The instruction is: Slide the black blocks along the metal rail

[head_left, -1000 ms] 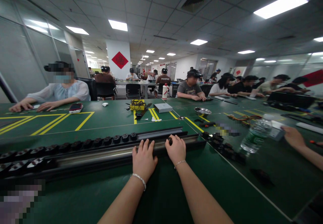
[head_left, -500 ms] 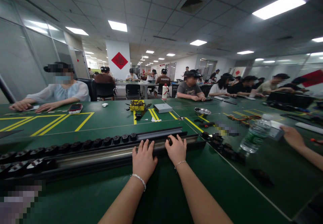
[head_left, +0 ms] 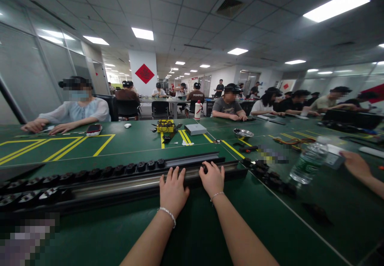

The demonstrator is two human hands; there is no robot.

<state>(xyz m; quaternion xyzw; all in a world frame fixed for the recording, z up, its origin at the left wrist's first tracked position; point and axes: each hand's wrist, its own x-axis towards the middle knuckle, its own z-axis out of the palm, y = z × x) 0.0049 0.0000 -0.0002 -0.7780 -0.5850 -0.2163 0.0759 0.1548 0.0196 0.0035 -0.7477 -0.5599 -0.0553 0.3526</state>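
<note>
Small black piece (head_left: 205, 169) sits pinched in the person's right hand (head_left: 212, 179), over the near rail (head_left: 120, 187) (piece mostly hidden by fingers). Left hand (head_left: 174, 188) rests on that rail just beside, fingers spread, released. Black plug-like parts (head_left: 49, 194) line its left end; second rail (head_left: 192, 160) runs just behind, on the green table (head_left: 276, 222).

Left hand (head_left: 174, 193) lies palm down, right hand (head_left: 212, 179) curls

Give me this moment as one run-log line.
left hand: at near rail | right hand: small black part in grip | rail's left stretch: black pieces
</note>
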